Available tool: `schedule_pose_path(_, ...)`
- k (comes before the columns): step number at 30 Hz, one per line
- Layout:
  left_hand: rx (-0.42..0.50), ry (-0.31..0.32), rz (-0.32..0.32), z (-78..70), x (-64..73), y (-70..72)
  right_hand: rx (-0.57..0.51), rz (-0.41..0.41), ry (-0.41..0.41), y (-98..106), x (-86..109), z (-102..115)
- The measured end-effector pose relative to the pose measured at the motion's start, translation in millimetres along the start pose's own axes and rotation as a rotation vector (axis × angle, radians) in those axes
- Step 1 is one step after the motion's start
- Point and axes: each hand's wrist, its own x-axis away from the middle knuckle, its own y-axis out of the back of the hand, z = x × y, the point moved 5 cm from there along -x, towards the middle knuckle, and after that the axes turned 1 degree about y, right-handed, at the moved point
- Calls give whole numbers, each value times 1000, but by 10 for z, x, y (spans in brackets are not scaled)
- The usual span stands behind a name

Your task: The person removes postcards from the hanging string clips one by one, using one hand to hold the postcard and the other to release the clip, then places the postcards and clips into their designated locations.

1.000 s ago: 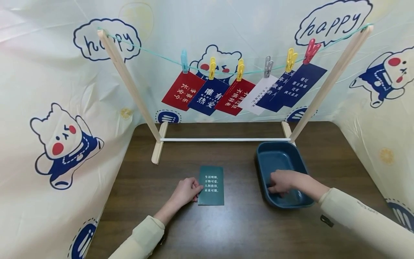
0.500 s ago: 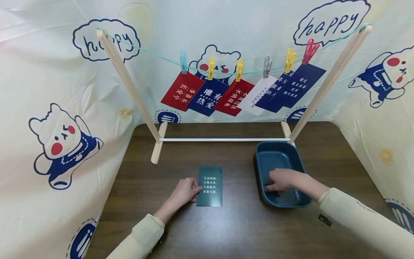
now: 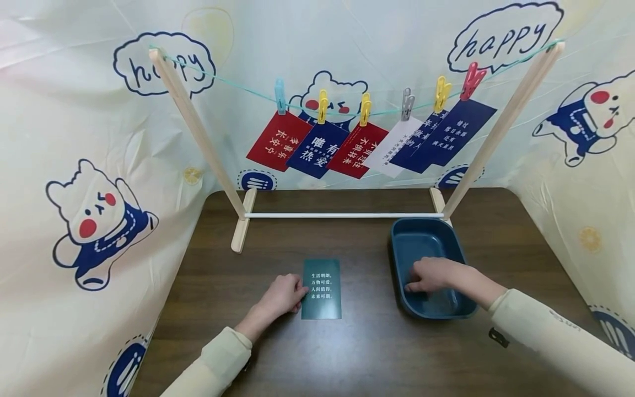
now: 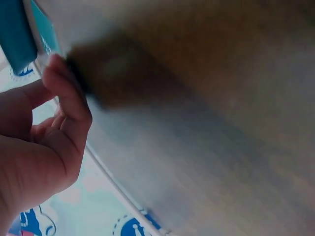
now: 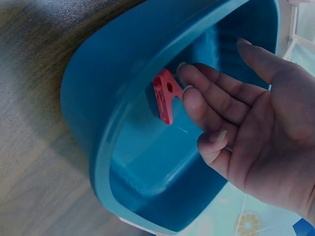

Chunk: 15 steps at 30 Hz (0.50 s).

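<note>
In the head view a dark green card (image 3: pixel 321 289) with white writing lies over the brown table. My left hand (image 3: pixel 281 296) pinches its left edge between thumb and fingers. In the left wrist view that hand (image 4: pixel 54 125) has thumb and fingertip together. My right hand (image 3: pixel 436 275) reaches down into a blue plastic basin (image 3: pixel 394 259). A red clothespin (image 5: pixel 165 96) lies inside the basin, right at the fingertips of my right hand (image 5: pixel 236 105) in the right wrist view. Those fingers are loosely bent, with the thumb standing apart, and grip nothing.
Behind the hands stands a wooden frame (image 3: pixel 198 132) with a white crossbar (image 3: pixel 342 215). Its green string (image 3: pixel 233 84) carries several red, blue and white cards, such as a red card (image 3: pixel 279 140), hung with coloured clothespins. A patterned cloth (image 3: pixel 30 231) surrounds the table (image 3: pixel 367 358).
My left hand has brought the green card slightly closer to me. My right hand stays in the basin with hardly any movement.
</note>
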Motion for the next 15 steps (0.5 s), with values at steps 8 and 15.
schedule_pose_path(8, 0, 7, -127, -23, -60, 412, 21, -90, 51, 155, 44, 88)
schedule_pose_path(15, 81, -151, -313, -90, -139, 963, 82, -232, 94, 499, 117, 311)
